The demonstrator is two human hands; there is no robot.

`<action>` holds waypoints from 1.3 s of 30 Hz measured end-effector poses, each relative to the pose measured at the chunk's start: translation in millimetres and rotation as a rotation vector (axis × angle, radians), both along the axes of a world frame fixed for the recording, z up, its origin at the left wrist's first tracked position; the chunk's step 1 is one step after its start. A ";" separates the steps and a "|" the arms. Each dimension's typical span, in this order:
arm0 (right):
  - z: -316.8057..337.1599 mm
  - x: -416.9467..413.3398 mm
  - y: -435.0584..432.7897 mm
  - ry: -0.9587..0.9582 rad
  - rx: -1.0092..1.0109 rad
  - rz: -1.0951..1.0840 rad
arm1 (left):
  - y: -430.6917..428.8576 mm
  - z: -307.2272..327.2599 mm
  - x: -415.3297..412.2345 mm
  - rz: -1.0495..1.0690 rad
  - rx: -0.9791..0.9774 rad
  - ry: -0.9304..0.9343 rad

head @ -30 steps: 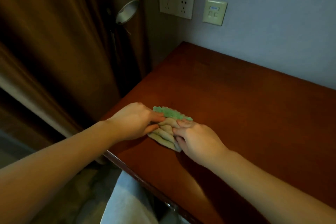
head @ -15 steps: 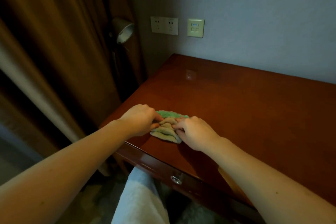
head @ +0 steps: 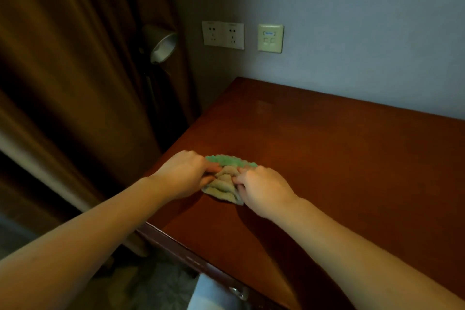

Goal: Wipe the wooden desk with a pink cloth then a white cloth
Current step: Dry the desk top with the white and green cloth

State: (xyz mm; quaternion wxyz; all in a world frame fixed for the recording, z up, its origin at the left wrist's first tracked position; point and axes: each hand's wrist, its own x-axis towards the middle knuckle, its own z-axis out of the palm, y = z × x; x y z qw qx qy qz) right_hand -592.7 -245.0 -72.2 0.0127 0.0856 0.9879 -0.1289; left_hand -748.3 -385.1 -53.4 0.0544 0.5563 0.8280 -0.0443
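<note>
Hardly anything has shifted in half a second — same grip, same spot. Left hand point(head: 185, 173) and right hand point(head: 264, 189) each pinch a side of the bunched cloth point(head: 224, 185), mid-frame. Best flatten it into a pad first — then press evenly. Its long axis runs upper left to lower right, green edge point(head: 230, 160) toward the wall point(head: 352, 33), on the desk point(head: 339, 158) near its left corner.

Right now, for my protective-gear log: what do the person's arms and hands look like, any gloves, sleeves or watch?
The left arm and right arm are bare to the frame edge: no sleeves in view. The left hand and right hand wear no gloves, and neither wrist shows a watch or band. Rings cannot be told; the hands are blurred.
</note>
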 end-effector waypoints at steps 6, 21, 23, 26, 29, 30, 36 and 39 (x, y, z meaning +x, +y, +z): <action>-6.1 -6.7 19.4 0.063 0.032 -0.008 | 17.0 -3.7 -10.2 0.035 0.089 -0.047; 5.9 -22.3 30.1 0.005 -0.081 -0.038 | 41.7 9.5 -12.6 0.103 0.048 -0.011; 4.1 -27.6 28.6 -0.014 -0.080 -0.061 | 43.0 10.1 -11.9 0.104 0.035 0.001; -2.9 -14.9 21.5 -0.018 -0.093 0.005 | 27.7 7.4 -8.7 0.063 -0.016 0.005; -6.4 -2.1 22.2 0.054 -0.092 0.048 | 21.1 5.5 -8.7 0.073 -0.005 -0.019; -5.0 -3.4 24.6 0.073 -0.097 0.041 | 23.9 5.9 -9.0 0.086 0.001 -0.029; -0.3 -17.9 30.5 0.053 -0.097 -0.041 | 41.6 8.5 -8.4 0.117 0.014 -0.010; -5.5 -4.5 26.4 0.082 -0.095 0.005 | 35.7 9.7 -9.6 0.090 -0.018 -0.034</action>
